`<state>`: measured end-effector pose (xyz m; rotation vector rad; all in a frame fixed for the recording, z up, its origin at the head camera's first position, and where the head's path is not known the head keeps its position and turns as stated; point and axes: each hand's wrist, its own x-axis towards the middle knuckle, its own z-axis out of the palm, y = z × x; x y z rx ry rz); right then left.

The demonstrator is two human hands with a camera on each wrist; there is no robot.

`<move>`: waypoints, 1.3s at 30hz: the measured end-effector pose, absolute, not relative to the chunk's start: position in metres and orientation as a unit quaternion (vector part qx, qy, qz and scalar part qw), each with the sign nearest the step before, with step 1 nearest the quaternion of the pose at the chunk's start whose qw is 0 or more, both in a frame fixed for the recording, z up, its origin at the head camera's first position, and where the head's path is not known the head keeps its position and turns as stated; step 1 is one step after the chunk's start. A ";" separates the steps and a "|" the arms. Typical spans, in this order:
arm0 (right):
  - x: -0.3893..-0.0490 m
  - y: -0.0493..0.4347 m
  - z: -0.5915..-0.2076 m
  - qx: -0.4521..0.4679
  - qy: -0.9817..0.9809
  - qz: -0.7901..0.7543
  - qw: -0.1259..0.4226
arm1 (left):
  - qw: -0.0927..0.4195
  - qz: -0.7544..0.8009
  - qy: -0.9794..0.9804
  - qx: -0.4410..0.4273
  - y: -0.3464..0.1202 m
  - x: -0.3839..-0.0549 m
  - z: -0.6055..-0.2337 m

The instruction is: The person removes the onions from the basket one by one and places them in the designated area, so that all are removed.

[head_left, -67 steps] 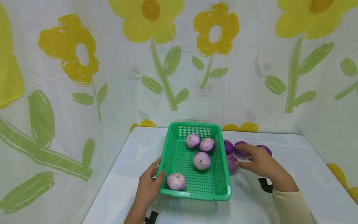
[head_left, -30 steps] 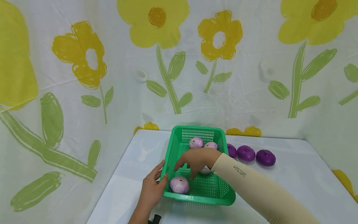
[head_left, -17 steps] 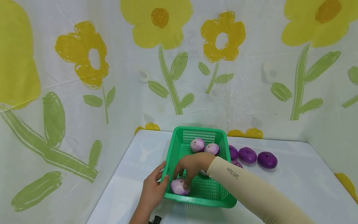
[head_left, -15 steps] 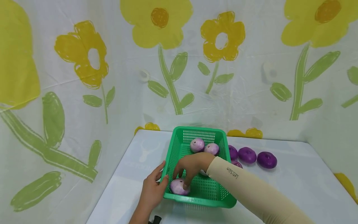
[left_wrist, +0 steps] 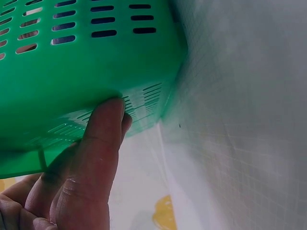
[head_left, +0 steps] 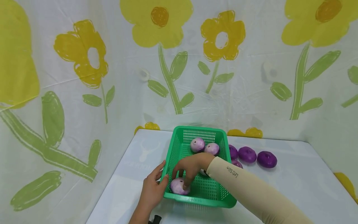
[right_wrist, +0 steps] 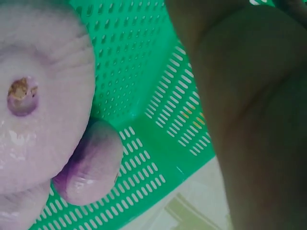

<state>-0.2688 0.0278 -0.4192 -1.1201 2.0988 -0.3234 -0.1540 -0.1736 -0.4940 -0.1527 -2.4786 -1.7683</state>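
A green plastic basket (head_left: pixel 207 203) holds several pale purple onions. My left hand (head_left: pixel 152 188) grips its near left side, thumb at the rim; in the left wrist view the fingers (left_wrist: pixel 98 143) lie against the slotted outer wall. My right hand (head_left: pixel 191 168) reaches down inside, thumb and fingers round the onion (head_left: pixel 179 186) in the near left corner. Two onions sit at the far end, one left (head_left: pixel 197 145) and one right (head_left: pixel 212 149). Another is mostly hidden under my right wrist; a large onion (right_wrist: pixel 43 110) fills the left of the right wrist view.
Right of the basket, darker purple onions lie on the white table (head_left: pixel 296 177): one at the far right (head_left: pixel 267 159), one beside it (head_left: pixel 247 154), and others partly hidden by the basket and sleeve (head_left: pixel 246 183). A flower-printed curtain (head_left: pixel 251 77) stands behind.
My right hand has left the dark onions on the right, crossed over the basket and come down onto the near left onion. For the last half second it has stayed there. The left hand keeps its hold.
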 end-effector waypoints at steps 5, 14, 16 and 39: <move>-0.268 0.030 -0.419 -0.419 0.820 -0.135 0.366 | 0.045 -0.580 -0.812 -0.051 -0.173 -0.154 -0.494; -0.268 0.038 -0.417 -0.399 0.837 -0.141 0.348 | 0.044 -0.581 -0.811 -0.046 -0.173 -0.153 -0.494; -0.267 0.042 -0.413 -0.390 0.839 -0.154 0.348 | 0.041 -0.583 -0.810 -0.045 -0.174 -0.154 -0.494; -0.274 0.118 -0.377 -0.346 0.868 -0.246 0.258 | 0.036 -0.580 -0.813 -0.026 -0.171 -0.156 -0.497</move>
